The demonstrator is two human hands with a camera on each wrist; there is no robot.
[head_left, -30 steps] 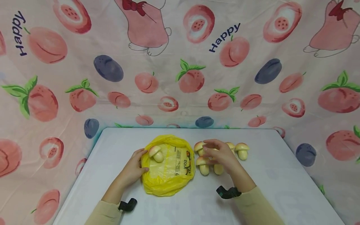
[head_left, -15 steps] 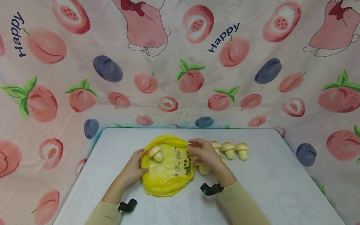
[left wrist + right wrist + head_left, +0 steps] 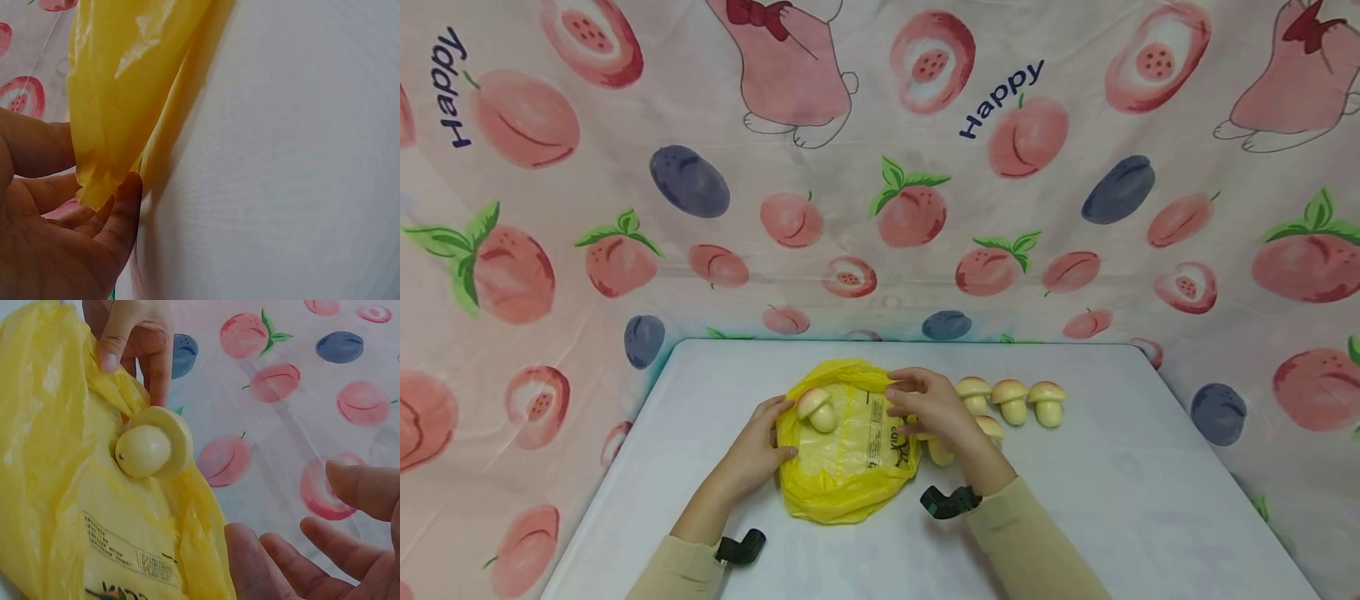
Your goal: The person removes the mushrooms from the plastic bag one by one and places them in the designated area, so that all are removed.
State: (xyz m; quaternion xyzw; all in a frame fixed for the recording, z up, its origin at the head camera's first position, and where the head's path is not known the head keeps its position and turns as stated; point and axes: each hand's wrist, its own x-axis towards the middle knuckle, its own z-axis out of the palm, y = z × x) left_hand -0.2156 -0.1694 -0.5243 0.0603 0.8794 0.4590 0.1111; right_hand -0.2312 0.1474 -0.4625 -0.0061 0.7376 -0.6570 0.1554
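Note:
A yellow plastic bag (image 3: 842,507) lies spread on the white table with its mouth up, and one toy mushroom (image 3: 817,410) with a pinkish-tan cap rests inside. My left hand (image 3: 752,450) grips the bag's left rim; in the left wrist view its fingers and thumb are on either side of the yellow film (image 3: 137,81). At the bag's right rim is my right hand (image 3: 938,417), its fingers spread and holding nothing in the right wrist view. Behind its wrist is a partly hidden mushroom (image 3: 940,452).
To the right of the bag are more mushrooms, three along the back, such as the rightmost mushroom (image 3: 1047,403), and another mushroom (image 3: 992,428) nearer the forearm. A fruit-printed cloth (image 3: 895,283) hangs behind the white table (image 3: 1120,517).
My right hand has moved left from over the mushrooms to the bag's right rim, uncovering mushrooms at the back. The left hand and the mushroom in the bag have stayed in place.

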